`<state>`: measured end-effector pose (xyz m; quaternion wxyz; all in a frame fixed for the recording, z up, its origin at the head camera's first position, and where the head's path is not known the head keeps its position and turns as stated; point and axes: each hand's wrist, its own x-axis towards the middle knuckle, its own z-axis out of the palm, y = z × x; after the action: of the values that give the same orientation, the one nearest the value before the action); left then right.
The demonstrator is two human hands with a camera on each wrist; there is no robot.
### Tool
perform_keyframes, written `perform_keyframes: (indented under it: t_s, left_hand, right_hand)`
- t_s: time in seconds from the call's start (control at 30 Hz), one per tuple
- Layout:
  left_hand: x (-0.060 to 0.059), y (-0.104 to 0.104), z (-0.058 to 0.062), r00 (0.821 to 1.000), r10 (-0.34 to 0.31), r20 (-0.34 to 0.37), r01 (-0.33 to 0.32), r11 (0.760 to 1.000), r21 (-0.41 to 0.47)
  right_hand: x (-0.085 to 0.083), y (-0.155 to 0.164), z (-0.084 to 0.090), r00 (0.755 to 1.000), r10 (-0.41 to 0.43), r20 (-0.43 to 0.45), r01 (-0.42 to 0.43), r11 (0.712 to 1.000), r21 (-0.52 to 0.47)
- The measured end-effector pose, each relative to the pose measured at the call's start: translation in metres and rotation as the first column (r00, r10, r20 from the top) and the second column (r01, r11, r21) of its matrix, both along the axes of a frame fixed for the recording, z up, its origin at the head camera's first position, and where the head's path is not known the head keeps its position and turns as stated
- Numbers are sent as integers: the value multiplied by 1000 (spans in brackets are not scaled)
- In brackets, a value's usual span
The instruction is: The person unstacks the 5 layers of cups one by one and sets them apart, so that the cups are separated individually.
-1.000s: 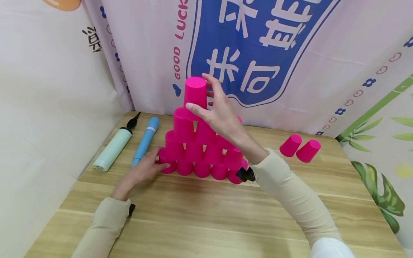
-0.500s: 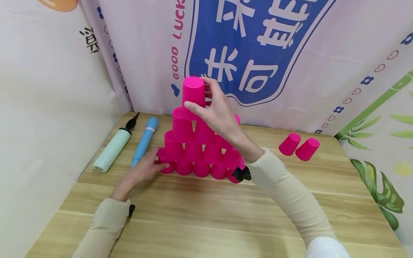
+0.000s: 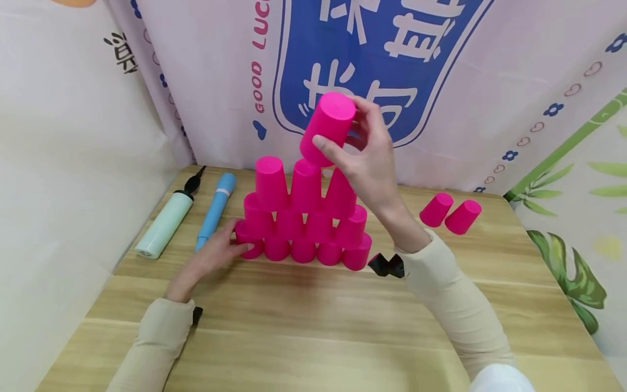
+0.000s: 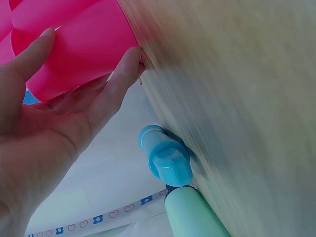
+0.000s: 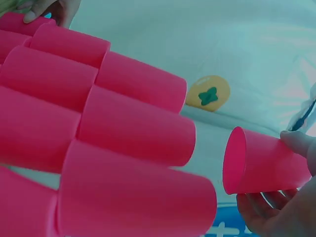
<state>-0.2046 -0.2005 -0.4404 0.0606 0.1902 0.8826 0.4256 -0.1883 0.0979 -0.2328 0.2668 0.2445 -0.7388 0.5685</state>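
A pyramid of several upside-down pink cups (image 3: pixel 303 218) stands on the wooden table (image 3: pixel 313 326). My right hand (image 3: pixel 364 155) holds one pink cup (image 3: pixel 327 128) tilted in the air above the top row, thumb and fingers curled round it; the right wrist view shows that cup (image 5: pixel 266 163) clear of the stack (image 5: pixel 98 133). My left hand (image 3: pixel 215 253) rests on the table with straight fingers touching the bottom-left cup (image 3: pixel 247 245); in the left wrist view its fingers (image 4: pixel 116 81) lie against that cup (image 4: pixel 79 49).
Two loose pink cups (image 3: pixel 449 213) lie at the table's back right. A pale green pump (image 3: pixel 164 223) and a blue pump (image 3: pixel 214 209) lie at the back left. Printed cloth (image 3: pixel 392 65) hangs close behind the pyramid, and a white wall (image 3: pixel 63 163) on the left.
My right hand has lifted the top cup off the pyramid, up and to the right, and tilted it. The left hand stays at the bottom-left cup.
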Motion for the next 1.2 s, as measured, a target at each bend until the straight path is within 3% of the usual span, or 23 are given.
perform_keyframes:
  t_s: [0.17, 0.37, 0.47, 0.6, 0.73, 0.97, 1.2]
  left_hand:
    - [0, 1, 1, 1000, 5, -4, -5, 1000, -12]
    - [1, -1, 2, 1000, 13, 4, -13, 999, -30]
    - [0, -2, 3, 1000, 14, 11, -14, 999, -34]
    - [-2, -1, 2, 1000, 10, 20, -9, 999, -34]
    - [-2, -1, 1, 1000, 10, 27, -9, 999, -36]
    - [0, 0, 0, 1000, 15, 14, -14, 999, -48]
    - [0, -1, -1, 1000, 17, -9, -17, 999, -46]
  right_hand:
    - [9, 19, -5, 998, -48, 35, 50, 998, -38]
    - [23, 44, -13, 991, -111, 68, 121, 980, -156]
    - [24, 59, -27, 980, -169, 104, 187, 962, -199]
    - [13, 88, -62, 956, -242, 167, 277, 931, -238]
    - [-1, 121, -98, 914, -318, 251, 378, 894, -241]
    - [-4, 172, -148, 798, -465, 383, 547, 825, -139]
    - [7, 221, -176, 683, -544, 488, 630, 776, -17]
